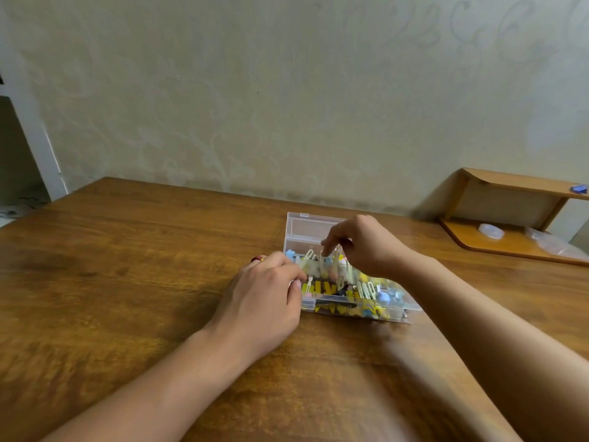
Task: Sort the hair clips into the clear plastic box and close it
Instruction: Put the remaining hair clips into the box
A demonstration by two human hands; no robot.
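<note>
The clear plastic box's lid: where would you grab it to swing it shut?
Judging by the picture, take the lid by its far edge, at the small latch tab, coming from behind the clear plastic box. It lies open away from the person, hinged along the box's far wall, so that edge swings farthest.

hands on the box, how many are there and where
2. The left hand grips the left end of the clear plastic box. The right hand reaches in from above, fingertips down among the hair clips at the box's middle. None hidden.
</note>
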